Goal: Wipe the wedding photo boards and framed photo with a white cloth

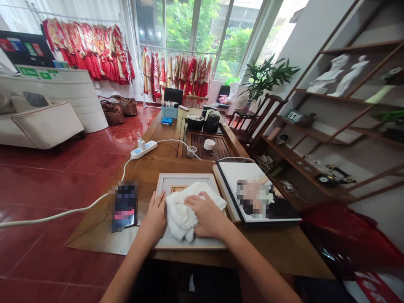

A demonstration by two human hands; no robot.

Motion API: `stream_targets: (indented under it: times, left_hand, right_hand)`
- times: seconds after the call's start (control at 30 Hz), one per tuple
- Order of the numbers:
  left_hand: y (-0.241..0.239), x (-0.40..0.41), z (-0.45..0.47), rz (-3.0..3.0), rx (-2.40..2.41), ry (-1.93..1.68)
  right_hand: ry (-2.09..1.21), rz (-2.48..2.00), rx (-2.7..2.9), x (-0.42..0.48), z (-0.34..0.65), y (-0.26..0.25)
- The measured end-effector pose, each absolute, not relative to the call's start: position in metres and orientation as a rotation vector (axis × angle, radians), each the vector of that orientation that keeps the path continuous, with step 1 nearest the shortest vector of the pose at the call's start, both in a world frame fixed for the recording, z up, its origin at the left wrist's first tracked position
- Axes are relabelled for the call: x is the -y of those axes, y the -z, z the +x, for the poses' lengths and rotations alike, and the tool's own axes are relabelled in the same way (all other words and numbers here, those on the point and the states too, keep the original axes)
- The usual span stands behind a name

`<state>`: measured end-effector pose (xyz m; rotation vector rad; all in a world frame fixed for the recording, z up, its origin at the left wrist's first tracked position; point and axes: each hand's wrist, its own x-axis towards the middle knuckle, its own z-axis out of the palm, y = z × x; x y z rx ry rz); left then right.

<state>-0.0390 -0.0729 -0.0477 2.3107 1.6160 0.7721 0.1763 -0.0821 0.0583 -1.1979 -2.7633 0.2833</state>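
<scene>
A light wooden picture frame (189,176) lies flat on the wooden table, with a pale grey mount and a smaller inner border partly showing. Bunched on top of it is a white cloth (179,210), covering most of the picture. My right hand (206,214) presses on the cloth, its fingers curled over the folds. Along the frame's left edge, my left hand (157,214) grips the border with its fingers pointing forward; its thumb is not clearly visible. Close by on the right, a large photo panel (249,170) rests on other framed pieces.
A phone (132,210) lies to the left, near a white power strip (143,149) with trailing cables. Further back are a tea tray (197,149) with a white cup (209,144), and a dark kettle (212,122). Shelves (331,101) stand on the right.
</scene>
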Motion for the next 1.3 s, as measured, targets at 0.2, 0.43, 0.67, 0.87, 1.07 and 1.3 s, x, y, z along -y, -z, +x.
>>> stream_targets:
  times: [0.2, 0.43, 0.67, 0.87, 1.07, 1.3]
  left_hand:
    - [0.044, 0.074, -0.039, 2.294, -1.617, -0.751]
    - [0.044, 0.073, -0.037, 2.287, -1.631, -0.725]
    - [0.044, 0.075, -0.036, 2.306, -1.638, -0.737]
    - [0.047, 0.074, -0.036, 2.294, -1.65, -0.733]
    - [0.048, 0.074, -0.037, 2.313, -1.63, -0.755]
    - [0.049, 0.074, -0.037, 2.279, -1.651, -0.75]
  right_hand:
    - [-0.386, -1.138, 2.811, 0.106, 0.177, -0.063]
    - [-0.173, -1.303, 2.715, 0.077, 0.19, -0.056]
    - [-0.075, -1.436, 2.649, 0.068, 0.193, -0.057]
    - [-0.251, -1.385, 2.783, 0.104, 0.194, -0.072]
    - [-0.233, -1.462, 2.793, 0.115, 0.194, -0.081]
    - [0.026, -1.584, 2.657, 0.075, 0.196, -0.065]
